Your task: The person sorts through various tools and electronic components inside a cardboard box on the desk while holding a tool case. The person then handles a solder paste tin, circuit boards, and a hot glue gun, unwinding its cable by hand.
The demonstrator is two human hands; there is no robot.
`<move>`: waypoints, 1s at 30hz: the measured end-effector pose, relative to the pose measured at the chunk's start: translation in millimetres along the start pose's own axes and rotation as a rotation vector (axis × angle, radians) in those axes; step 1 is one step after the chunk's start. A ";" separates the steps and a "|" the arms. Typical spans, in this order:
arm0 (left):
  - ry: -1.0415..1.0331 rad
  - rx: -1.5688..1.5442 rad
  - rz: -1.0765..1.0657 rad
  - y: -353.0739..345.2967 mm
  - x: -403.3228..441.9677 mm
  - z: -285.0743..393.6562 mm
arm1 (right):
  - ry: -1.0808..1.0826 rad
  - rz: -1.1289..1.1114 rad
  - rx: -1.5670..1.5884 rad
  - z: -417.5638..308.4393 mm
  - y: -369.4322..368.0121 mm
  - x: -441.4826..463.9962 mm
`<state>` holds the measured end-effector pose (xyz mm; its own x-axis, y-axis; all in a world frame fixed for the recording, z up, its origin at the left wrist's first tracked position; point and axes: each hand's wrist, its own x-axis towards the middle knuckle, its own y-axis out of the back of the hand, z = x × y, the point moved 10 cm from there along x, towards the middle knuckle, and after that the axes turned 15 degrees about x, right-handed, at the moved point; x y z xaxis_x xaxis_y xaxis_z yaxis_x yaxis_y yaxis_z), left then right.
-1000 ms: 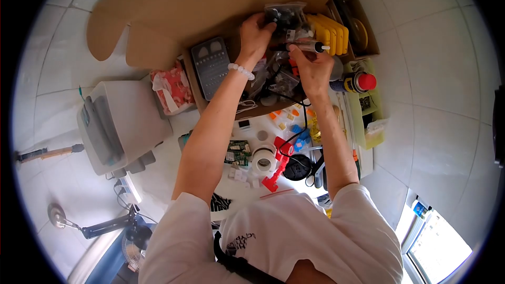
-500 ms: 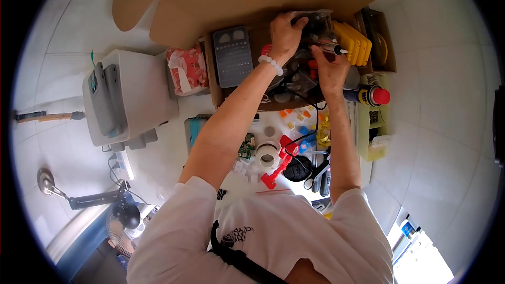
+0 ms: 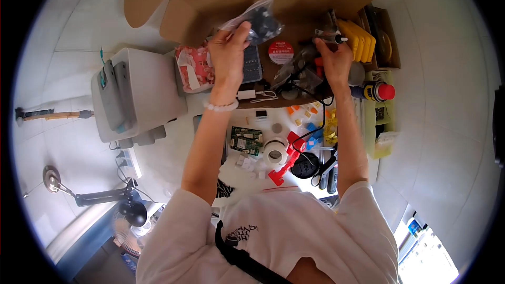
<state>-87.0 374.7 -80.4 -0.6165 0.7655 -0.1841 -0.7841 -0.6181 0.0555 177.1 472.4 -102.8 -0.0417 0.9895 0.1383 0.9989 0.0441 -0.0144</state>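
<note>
My left hand [image 3: 227, 58], with a beaded bracelet at the wrist, pinches a clear zip bag [image 3: 264, 23] of small black parts. It holds the bag up over the left part of an open cardboard box [image 3: 247, 104]. At the box's right side, my right hand [image 3: 336, 66] has its thumb and fingers closed around a black cylindrical piece with a pale tip [image 3: 332, 37]. What that piece is, I cannot make out. Between the hands lie a round red-labelled tin [image 3: 281, 52] and more clear bags [image 3: 310, 73]. A black cable [image 3: 314, 132] hangs over the box's front edge.
Yellow cases [image 3: 359, 41] stand right of my right hand, with a spray can [image 3: 377, 91] below them. On the table lie a green circuit board [image 3: 246, 140], a white ring-shaped part [image 3: 274, 152], a red plastic part [image 3: 286, 167] and scissors [image 3: 327, 162]. A tissue pack [image 3: 194, 68] sits left.
My left hand has moved left and lifted the bag of black parts away from the box's right side. The red-labelled tin is uncovered. My right hand has stayed nearly in place.
</note>
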 end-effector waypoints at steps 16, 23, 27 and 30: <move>0.074 0.172 -0.038 52.9 49.2 -10.4 | 0.064 -0.083 -0.137 7.7 -6.1 15.4; 0.081 0.176 -0.035 55.3 53.1 -16.2 | 0.024 -0.065 -0.085 12.8 -5.5 16.2; -0.086 0.201 -0.005 50.4 47.2 -13.7 | 0.027 -0.071 -0.065 12.3 -6.0 17.9; -0.190 0.232 0.030 45.7 41.3 -9.2 | 0.027 -0.075 -0.089 8.9 -6.9 18.8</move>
<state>-147.7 376.4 -94.5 -0.6249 0.7807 0.0071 -0.7471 -0.6007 0.2847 169.2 491.9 -108.9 -0.1172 0.9798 0.1621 0.9909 0.1046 0.0844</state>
